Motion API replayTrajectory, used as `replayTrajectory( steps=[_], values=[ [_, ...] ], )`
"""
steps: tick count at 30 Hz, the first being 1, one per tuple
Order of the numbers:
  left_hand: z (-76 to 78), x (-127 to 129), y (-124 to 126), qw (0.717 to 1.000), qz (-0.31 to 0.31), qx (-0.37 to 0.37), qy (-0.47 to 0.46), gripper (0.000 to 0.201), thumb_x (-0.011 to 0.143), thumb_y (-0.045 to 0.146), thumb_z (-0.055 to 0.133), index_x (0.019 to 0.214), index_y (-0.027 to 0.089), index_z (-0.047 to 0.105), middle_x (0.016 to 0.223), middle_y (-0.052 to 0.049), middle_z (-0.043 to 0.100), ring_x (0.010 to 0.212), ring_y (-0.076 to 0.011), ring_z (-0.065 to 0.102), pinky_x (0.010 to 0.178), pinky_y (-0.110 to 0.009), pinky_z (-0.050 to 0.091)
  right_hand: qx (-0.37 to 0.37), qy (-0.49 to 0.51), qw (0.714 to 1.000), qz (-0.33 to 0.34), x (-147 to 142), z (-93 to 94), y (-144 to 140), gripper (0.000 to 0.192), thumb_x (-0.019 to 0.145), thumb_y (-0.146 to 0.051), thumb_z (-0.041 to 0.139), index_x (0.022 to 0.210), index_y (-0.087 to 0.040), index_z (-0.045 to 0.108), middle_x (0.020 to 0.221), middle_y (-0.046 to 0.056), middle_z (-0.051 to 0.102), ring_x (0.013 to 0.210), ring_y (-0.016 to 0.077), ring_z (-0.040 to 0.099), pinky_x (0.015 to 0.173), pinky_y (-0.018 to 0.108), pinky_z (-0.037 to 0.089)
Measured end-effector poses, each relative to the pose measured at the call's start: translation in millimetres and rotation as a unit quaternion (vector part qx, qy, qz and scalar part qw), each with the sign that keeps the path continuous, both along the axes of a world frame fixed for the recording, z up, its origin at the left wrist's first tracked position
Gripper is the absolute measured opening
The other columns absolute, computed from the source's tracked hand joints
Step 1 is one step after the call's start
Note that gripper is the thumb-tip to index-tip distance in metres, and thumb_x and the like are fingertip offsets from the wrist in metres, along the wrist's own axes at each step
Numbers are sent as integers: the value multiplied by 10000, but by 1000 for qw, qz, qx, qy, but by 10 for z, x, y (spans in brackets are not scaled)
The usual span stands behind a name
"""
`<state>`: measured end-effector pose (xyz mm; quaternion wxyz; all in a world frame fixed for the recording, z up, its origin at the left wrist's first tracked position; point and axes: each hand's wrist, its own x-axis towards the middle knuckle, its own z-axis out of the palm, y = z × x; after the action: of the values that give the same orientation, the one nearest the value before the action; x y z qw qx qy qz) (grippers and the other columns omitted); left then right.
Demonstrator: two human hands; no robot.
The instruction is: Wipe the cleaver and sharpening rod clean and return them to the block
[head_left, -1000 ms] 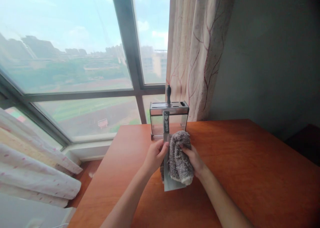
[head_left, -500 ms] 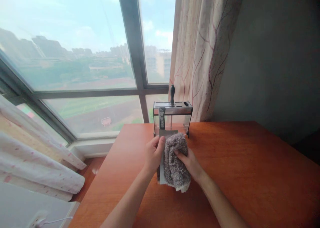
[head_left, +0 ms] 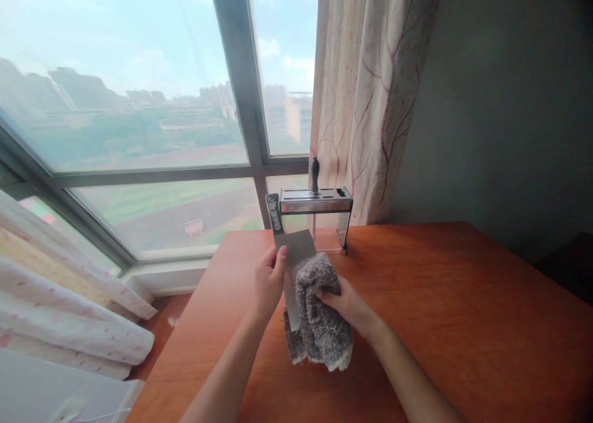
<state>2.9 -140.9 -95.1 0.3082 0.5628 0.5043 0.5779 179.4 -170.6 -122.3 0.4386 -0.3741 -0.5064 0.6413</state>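
Your left hand held the cleaver near the middle of the frame, fingers closed on the edge of the blade below the dark handle, which pointed up toward the window. Your right hand was closed on the grey towel, pressed against the flat of the blade and hanging down to the desk.

The danger I judged here was the edge. Your left fingers gripped the bare metal, not the handle, so a small slip of the blade could cut them. I could not tell which side was the sharp one. The towel was thick, but if your right hand pushed along the edge instead of the flat side, the blade could go through the cloth to the palm.

The cleaver was also held only by one pinch, so a strong wipe could twist it out and drop it onto the desk. The knife rack stood just behind, in the centre, with one handle in it; a swing of the blade could hit it.
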Motion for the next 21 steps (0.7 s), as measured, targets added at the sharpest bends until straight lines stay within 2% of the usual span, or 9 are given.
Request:
replayTrajectory(
  steps=[5, 8, 10, 14, 21],
  values=[
    [-16, 110, -52, 991, -127, -24, 35, 380, 810, 508, 536, 645, 167, 530, 591, 15, 455, 588, -134, 406, 534, -231, 323, -22, 50, 998, -44, 76, 23, 19, 423, 689, -449, 754, 1002, -175, 680, 1022, 68, 711, 989, 266, 627, 916, 398, 450],
    [-85, 184, -75, 984, -165, -28, 57, 374, 843, 484, 497, 644, 167, 500, 589, 25, 402, 565, -117, 364, 516, -226, 298, -29, 81, 994, -74, 110, 24, 36, 422, 695, -435, 750, 1022, -180, 675, 1016, 69, 711, 1017, 277, 619, 912, 395, 458],
    [-132, 214, -77, 986, -150, -15, 71, 361, 857, 446, 484, 622, 173, 455, 584, 34, 359, 552, -108, 335, 504, -224, 276, -33, 95, 991, -87, 112, 19, 40, 419, 701, -425, 748, 1032, -180, 670, 1018, 70, 711, 1030, 280, 614, 911, 394, 459],
    [-161, 217, -76, 992, -79, 8, 95, 391, 843, 413, 510, 562, 191, 354, 563, 46, 284, 539, -104, 303, 493, -228, 244, -40, 111, 990, -81, 68, 16, 25, 390, 724, -412, 734, 1032, -181, 667, 1009, 70, 711, 1016, 270, 618, 917, 396, 452],
    [-75, 155, -109, 998, -19, 3, 55, 383, 869, 453, 475, 598, 185, 426, 575, 39, 352, 571, -116, 346, 525, -233, 279, -41, 87, 994, -60, -44, 24, -38, 403, 707, -423, 746, 1031, -196, 670, 1000, 61, 713, 1017, 264, 620, 916, 391, 450]
  ],
)
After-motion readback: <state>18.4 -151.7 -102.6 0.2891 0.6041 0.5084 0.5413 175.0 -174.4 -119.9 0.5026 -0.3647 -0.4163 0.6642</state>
